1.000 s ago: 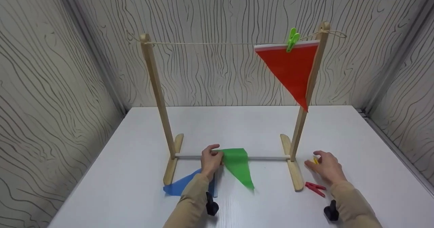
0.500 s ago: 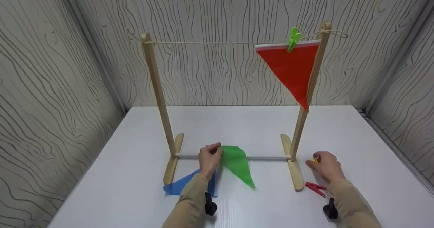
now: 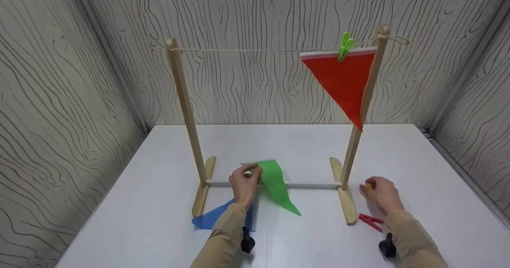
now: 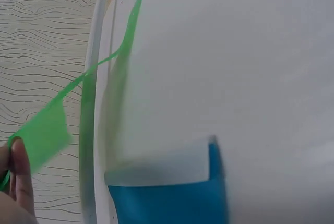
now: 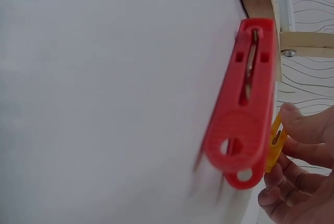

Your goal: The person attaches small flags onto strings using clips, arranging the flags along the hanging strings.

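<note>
My left hand (image 3: 244,182) pinches the top edge of a green triangular pennant (image 3: 272,176), lifted above the stand's white crossbar. Its pointed tip trails down toward the table, as the left wrist view also shows with the pennant (image 4: 44,132). A blue pennant (image 3: 215,217) lies flat under my left forearm. At the right, my right hand (image 3: 383,194) holds a small yellow clothespin (image 5: 275,145) between thumb and fingers, mostly hidden by them in the head view. A red clothespin (image 3: 370,222) lies on the table just in front of that hand.
A wooden stand with a left post (image 3: 184,108) and right post (image 3: 352,152) carries a string (image 3: 239,50). From it hangs a red pennant (image 3: 343,81), clipped by a green clothespin (image 3: 346,47). A crossbar (image 3: 312,185) joins the feet low over the white table (image 3: 303,244).
My left hand has raised the green pennant up and slightly left, and its cloth now drapes in a curve. The right hand stays nearly in place with the yellow clothespin.
</note>
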The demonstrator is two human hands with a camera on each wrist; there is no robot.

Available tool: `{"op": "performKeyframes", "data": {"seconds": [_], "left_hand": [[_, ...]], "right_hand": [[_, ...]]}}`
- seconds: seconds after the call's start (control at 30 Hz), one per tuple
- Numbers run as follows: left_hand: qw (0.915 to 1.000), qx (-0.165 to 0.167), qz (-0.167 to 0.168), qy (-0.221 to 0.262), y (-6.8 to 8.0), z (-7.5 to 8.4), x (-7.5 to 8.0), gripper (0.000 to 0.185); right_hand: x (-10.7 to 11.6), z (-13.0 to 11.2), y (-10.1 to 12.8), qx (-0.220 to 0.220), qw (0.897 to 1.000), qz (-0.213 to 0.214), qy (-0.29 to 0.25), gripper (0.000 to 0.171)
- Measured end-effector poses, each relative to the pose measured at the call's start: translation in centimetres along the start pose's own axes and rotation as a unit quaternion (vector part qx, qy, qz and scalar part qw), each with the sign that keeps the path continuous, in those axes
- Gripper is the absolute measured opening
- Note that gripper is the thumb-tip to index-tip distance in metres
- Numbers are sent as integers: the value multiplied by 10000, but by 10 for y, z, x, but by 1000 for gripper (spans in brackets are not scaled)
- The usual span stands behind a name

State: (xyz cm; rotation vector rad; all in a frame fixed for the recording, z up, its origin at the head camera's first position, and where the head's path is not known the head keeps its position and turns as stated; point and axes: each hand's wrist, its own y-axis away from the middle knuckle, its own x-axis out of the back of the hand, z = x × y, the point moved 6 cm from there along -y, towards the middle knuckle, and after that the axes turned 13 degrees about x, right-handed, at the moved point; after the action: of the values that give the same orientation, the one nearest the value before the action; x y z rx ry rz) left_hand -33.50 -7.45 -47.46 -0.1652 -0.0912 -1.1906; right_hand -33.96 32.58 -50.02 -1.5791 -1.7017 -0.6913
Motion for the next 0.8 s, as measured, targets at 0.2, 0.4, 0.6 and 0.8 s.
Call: {"op": "performKeyframes", "data": {"seconds": [0.2, 0.4, 0.6, 0.8], "left_hand": [[9978, 83, -321, 576, 0, 2, 0, 26], [9962, 80, -292, 818, -1, 8, 1, 22], [9974, -77, 185, 694, -2, 12, 4, 13], [9929, 103, 206, 1166, -1, 19, 5, 19]], "right_hand": [[2, -7, 0, 203, 9995, 221, -37, 41], [8, -20, 0, 589, 9972, 453, -120, 40], [12, -28, 1, 727, 9953, 592, -254, 42], [14, -31, 1, 701, 9940, 677, -491, 44]]}}
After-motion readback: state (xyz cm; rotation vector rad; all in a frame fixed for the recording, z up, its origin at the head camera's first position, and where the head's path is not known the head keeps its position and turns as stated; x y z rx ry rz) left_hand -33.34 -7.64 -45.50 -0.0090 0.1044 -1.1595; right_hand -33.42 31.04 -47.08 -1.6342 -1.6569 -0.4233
